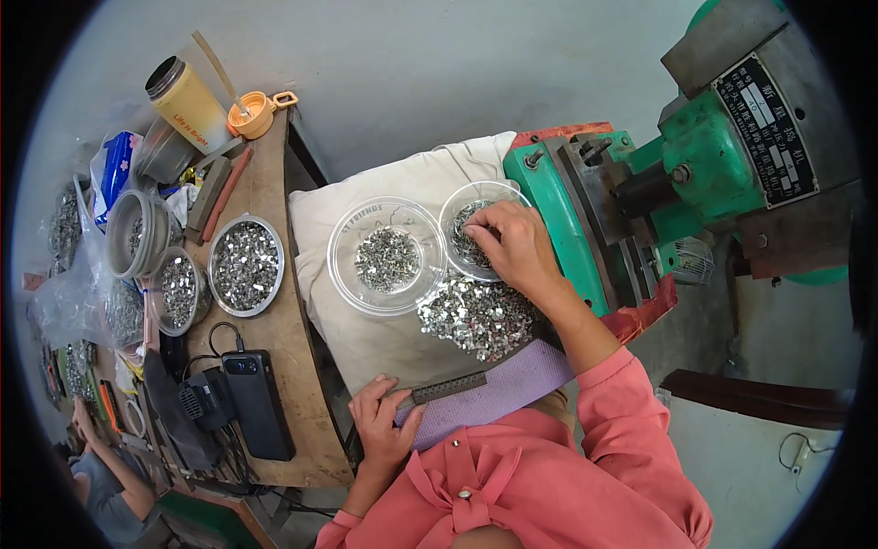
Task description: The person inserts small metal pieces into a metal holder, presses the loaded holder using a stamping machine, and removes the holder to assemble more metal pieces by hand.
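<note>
My right hand reaches into the right-hand clear plastic bowl, fingers bent together over small metal pieces. What lies between its fingertips is hidden. Beside it, a larger clear bowl holds more small silvery parts. A loose heap of shiny metal pieces lies in front of the bowls. At the near edge, my left hand has its fingers closed about the left end of a dark slotted strip, which lies on a purple textured mat.
A green press machine stands right of the cloth-covered surface. On the left wooden table are tubs of metal pieces, a black power bank, and a yellow bottle. Another person's arm shows at lower left.
</note>
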`<act>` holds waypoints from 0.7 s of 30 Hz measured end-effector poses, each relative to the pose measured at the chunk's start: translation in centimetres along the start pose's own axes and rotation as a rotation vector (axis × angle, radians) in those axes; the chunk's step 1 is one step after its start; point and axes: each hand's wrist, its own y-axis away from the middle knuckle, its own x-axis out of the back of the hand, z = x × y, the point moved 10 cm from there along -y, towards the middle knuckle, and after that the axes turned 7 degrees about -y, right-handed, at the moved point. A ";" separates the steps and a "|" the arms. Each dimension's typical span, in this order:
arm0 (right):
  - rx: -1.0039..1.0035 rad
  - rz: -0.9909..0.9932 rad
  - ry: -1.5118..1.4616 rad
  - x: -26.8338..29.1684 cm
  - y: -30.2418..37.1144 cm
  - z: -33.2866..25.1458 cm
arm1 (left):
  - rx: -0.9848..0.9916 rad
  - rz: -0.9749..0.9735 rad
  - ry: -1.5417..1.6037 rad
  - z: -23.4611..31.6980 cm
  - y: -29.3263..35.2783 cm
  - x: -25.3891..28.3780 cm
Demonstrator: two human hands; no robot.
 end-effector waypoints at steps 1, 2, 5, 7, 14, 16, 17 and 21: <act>-0.002 -0.002 0.000 0.1 0.0 -0.1 | 0.001 -0.004 0.000 0.0 0.0 0.0; -0.024 0.014 -0.058 0.5 0.1 0.0 | 0.003 -0.006 0.001 0.0 -0.1 0.0; -0.029 0.039 -0.091 1.0 0.4 0.2 | 0.000 0.000 -0.002 0.0 -0.2 0.0; -0.008 0.050 -0.068 1.3 0.6 0.0 | 0.000 0.003 0.003 0.1 -0.2 0.2; -0.267 0.044 -0.317 1.5 2.2 2.5 | 0.005 -0.012 0.013 -0.1 -0.2 -0.3; -0.364 0.014 -0.412 1.4 4.1 3.0 | -0.007 -0.009 0.007 0.2 0.0 -0.1; -0.398 -0.012 -0.500 1.6 4.9 2.4 | -0.008 -0.004 0.004 0.3 -0.2 0.0; -0.451 -0.163 -0.549 1.1 9.6 0.2 | -0.009 -0.008 -0.003 0.3 -0.4 0.4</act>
